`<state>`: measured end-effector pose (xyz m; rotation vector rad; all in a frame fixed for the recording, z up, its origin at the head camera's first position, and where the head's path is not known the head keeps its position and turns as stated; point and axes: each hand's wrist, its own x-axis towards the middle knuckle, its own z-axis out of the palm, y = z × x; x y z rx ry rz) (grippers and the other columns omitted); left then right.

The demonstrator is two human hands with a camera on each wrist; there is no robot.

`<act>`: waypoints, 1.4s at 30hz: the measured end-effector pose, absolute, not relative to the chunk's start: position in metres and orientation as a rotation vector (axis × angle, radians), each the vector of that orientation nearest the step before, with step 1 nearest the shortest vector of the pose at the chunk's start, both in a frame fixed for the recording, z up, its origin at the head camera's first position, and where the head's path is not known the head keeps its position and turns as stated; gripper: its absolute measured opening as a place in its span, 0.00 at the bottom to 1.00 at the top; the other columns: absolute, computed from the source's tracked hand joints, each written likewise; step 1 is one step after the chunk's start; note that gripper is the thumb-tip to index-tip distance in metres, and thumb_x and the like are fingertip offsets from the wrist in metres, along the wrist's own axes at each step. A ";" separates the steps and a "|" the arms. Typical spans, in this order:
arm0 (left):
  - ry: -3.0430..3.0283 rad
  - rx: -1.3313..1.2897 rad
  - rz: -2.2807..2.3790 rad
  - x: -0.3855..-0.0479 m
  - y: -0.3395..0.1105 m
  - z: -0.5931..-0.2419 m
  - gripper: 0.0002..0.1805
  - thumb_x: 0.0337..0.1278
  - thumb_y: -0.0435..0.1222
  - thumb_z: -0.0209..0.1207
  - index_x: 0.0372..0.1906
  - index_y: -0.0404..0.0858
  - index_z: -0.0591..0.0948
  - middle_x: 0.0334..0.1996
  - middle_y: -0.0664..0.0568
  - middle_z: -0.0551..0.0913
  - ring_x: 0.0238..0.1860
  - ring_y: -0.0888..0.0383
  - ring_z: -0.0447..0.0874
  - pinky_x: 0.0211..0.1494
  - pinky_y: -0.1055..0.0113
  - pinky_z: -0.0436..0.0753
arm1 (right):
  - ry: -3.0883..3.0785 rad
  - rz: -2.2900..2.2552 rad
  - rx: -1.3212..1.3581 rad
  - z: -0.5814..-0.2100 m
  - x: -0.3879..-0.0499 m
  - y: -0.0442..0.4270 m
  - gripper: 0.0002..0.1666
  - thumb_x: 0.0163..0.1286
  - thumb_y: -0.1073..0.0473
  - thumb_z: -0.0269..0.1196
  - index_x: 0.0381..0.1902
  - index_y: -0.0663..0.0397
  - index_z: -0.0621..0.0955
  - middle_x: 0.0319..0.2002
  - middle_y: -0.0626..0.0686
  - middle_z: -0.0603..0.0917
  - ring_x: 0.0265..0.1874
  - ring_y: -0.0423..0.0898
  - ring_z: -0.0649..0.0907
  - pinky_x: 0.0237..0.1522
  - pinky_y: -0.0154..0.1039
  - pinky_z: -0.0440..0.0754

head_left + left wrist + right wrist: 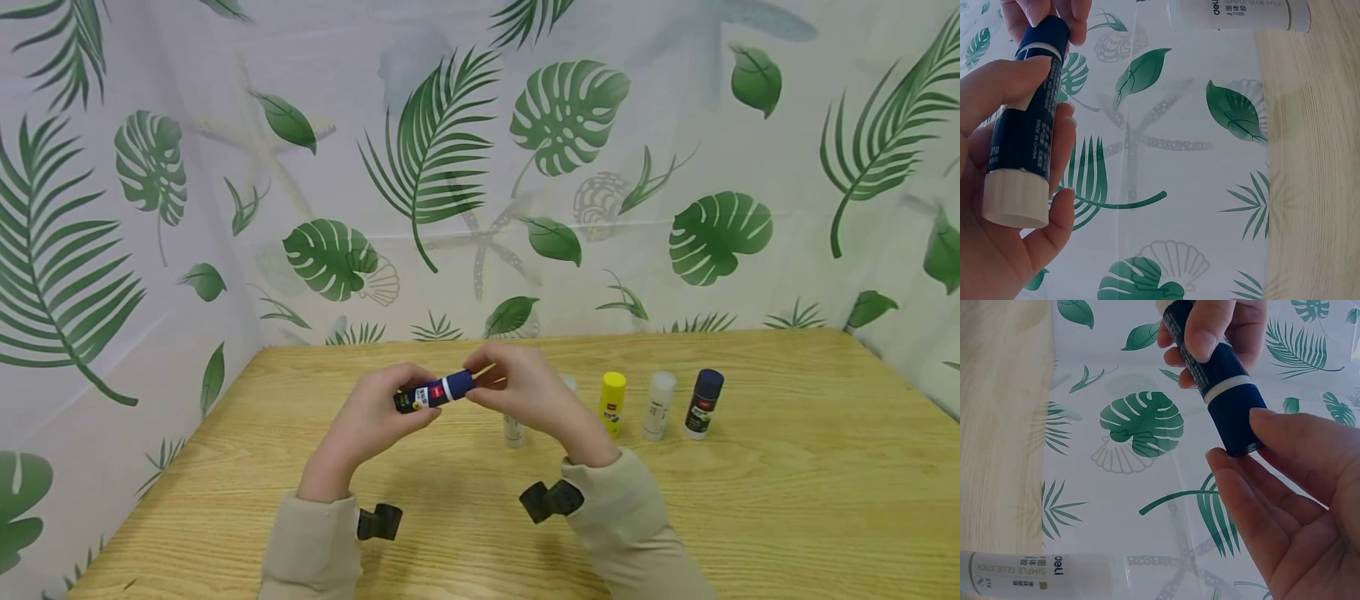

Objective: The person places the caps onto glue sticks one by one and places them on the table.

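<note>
A dark blue glue stick (435, 392) with a white ring below its cap is held up above the table, tilted. My left hand (375, 421) grips its body, thumb on one side and fingers on the other. The right hand (525, 387) pinches the blue cap (1235, 419) between thumb and fingertips. In the left wrist view, the pale base (1016, 199) of the stick points toward the palm. The cap sits on the body. Behind my right hand stands a white glue stick (513, 431), mostly hidden.
On the wooden table (787, 500), to the right, stand a yellow glue stick (612, 396), a white one with a clear cap (659, 407) and a dark one with a blue cap (703, 404). A pale top (571, 383) shows behind the right wrist. A leaf-print cloth (450, 167) hangs behind.
</note>
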<state>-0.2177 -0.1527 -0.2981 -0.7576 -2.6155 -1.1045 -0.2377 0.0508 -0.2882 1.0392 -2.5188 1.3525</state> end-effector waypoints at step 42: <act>-2.501 -0.536 -0.727 -0.216 -0.129 -0.299 0.12 0.39 0.34 0.65 0.35 0.38 0.81 0.29 0.54 0.79 0.26 0.61 0.74 0.30 0.67 0.74 | -2.458 1.327 0.995 -0.287 -0.236 0.052 0.18 0.59 0.64 0.60 0.47 0.64 0.77 0.41 0.55 0.80 0.37 0.46 0.79 0.36 0.34 0.78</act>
